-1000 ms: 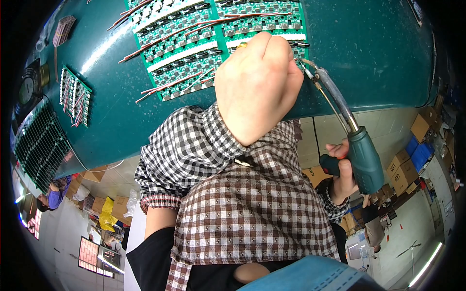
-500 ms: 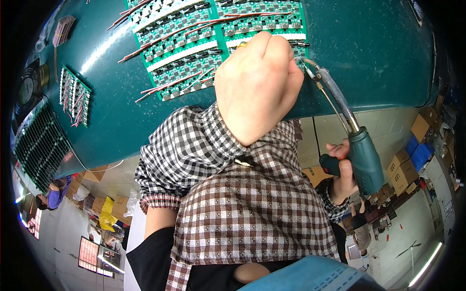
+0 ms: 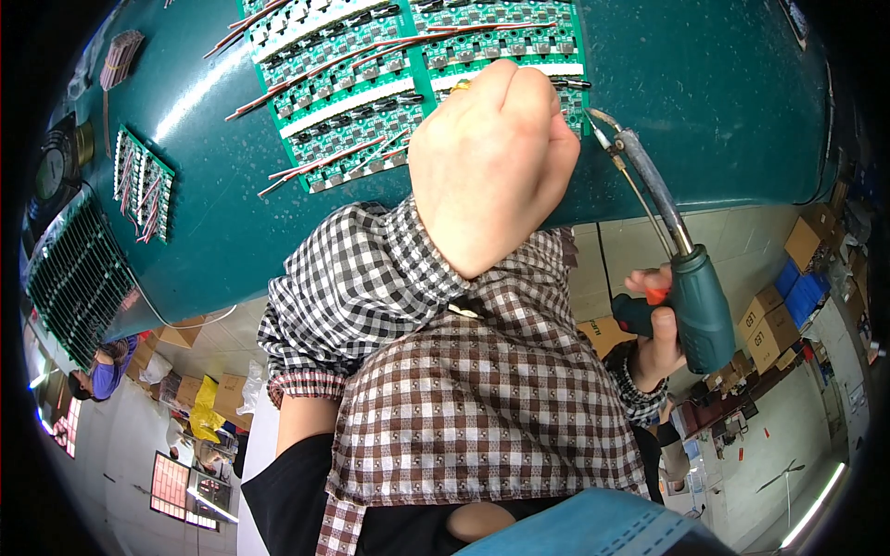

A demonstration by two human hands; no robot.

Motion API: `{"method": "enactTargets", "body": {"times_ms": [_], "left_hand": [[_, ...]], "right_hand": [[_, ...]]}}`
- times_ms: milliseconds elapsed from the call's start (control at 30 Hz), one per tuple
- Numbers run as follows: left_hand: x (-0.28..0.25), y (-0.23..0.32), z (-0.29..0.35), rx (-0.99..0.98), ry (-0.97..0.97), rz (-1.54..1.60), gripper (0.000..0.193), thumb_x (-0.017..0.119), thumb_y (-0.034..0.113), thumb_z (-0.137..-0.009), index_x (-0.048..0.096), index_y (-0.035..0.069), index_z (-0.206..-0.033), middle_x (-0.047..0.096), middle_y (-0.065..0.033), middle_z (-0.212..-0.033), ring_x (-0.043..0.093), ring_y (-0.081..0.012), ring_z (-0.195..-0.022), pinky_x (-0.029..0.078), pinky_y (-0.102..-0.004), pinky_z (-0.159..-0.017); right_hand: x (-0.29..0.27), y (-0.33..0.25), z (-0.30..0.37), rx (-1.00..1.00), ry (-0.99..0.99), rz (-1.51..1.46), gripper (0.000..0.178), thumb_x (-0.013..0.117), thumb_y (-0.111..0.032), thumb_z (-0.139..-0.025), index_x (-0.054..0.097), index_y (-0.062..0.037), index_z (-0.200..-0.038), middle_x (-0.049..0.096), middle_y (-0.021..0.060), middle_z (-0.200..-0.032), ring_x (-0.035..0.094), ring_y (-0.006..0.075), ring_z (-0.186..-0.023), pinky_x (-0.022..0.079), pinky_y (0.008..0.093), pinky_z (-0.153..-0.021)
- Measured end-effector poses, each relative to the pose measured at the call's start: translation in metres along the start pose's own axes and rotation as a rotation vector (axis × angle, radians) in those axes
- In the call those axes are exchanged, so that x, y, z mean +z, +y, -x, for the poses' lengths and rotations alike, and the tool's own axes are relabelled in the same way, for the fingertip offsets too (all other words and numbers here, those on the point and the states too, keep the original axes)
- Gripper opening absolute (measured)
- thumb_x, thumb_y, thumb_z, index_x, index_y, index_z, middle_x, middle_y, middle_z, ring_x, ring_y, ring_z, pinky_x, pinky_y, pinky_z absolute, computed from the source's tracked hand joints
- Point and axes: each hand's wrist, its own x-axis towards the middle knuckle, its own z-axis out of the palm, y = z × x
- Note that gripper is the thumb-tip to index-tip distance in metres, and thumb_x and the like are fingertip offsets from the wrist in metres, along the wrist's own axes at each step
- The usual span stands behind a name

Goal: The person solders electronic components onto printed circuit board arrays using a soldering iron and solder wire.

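Note:
My left hand (image 3: 496, 171) is closed in a fist over the lower right part of a panel of green circuit boards (image 3: 362, 116). Its fingertips are hidden beneath it, so I cannot make out what they hold. My right hand (image 3: 660, 341) grips a dark green soldering gun (image 3: 702, 310) by its handle. The gun's bent metal tip and thin solder feed tube (image 3: 640, 190) point up and left, just right of my left hand, by the panel's right edge. Red-and-white wires (image 3: 324, 72) lie across the boards, and black parts run in rows along them.
A smaller circuit board panel with wires (image 3: 144, 185) lies at the left on the green tabletop (image 3: 714, 120). Near it are a bundle of wires (image 3: 120, 60) and a dark rack-like grid (image 3: 82, 269). Cardboard boxes (image 3: 768, 329) stand beyond the table at right.
The soldering gun has shifted slightly right, its tip drawing away from beside my left hand. My left hand has hardly moved.

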Motion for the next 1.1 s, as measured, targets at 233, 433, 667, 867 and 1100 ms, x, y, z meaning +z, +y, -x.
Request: {"method": "enactTargets", "body": {"times_ms": [233,433,667,867,1100], "left_hand": [[-0.0006,0.0001,0.0007,-0.002,-0.017,-0.033,0.013,0.067,0.007,-0.069,0.056,0.009,-0.075,0.052,-0.0018,-0.066,0.053,-0.0164,-0.055,0.043,-0.0287,-0.049],[0.0001,0.0008,0.0016,-0.014,-0.016,-0.030,0.013,0.068,0.008,-0.069,0.056,0.009,-0.074,0.052,-0.0013,-0.067,0.053,-0.0163,-0.056,0.043,-0.0288,-0.050],[0.0016,0.0011,0.0022,0.002,0.013,-0.028,0.014,0.068,0.007,-0.068,0.055,0.009,-0.074,0.052,-0.0011,-0.066,0.052,-0.0157,-0.055,0.043,-0.0283,-0.049],[0.0049,-0.0005,0.0032,0.007,0.027,-0.050,0.014,0.068,0.007,-0.068,0.055,0.009,-0.073,0.052,-0.0009,-0.065,0.053,-0.0153,-0.055,0.043,-0.0278,-0.048],[0.0048,0.0003,0.0039,0.032,0.049,-0.077,0.015,0.068,0.007,-0.067,0.055,0.010,-0.071,0.052,-0.0004,-0.065,0.053,-0.0145,-0.054,0.042,-0.0269,-0.047]], "right_hand": [[-0.0032,0.0061,0.0001,-0.019,-0.072,-0.059,0.046,0.062,-0.020,-0.083,0.049,0.0139,-0.110,0.057,0.0170,-0.088,0.060,0.0255,-0.076,0.054,0.0437,-0.072],[-0.0032,0.0059,-0.0014,-0.019,-0.087,-0.068,0.045,0.062,-0.020,-0.083,0.049,0.0133,-0.111,0.056,0.0153,-0.086,0.058,0.0238,-0.075,0.054,0.0440,-0.073],[-0.0028,0.0033,-0.0012,-0.011,-0.093,-0.063,0.045,0.062,-0.020,-0.083,0.049,0.0130,-0.111,0.056,0.0140,-0.084,0.057,0.0231,-0.073,0.054,0.0441,-0.074],[-0.0021,0.0055,-0.0020,-0.004,-0.094,-0.063,0.044,0.062,-0.020,-0.083,0.050,0.0129,-0.109,0.056,0.0142,-0.083,0.058,0.0237,-0.074,0.054,0.0444,-0.074],[-0.0016,0.0050,-0.0008,-0.008,-0.079,-0.064,0.043,0.063,-0.020,-0.082,0.051,0.0126,-0.109,0.056,0.0146,-0.084,0.058,0.0247,-0.075,0.054,0.0448,-0.074]]}}
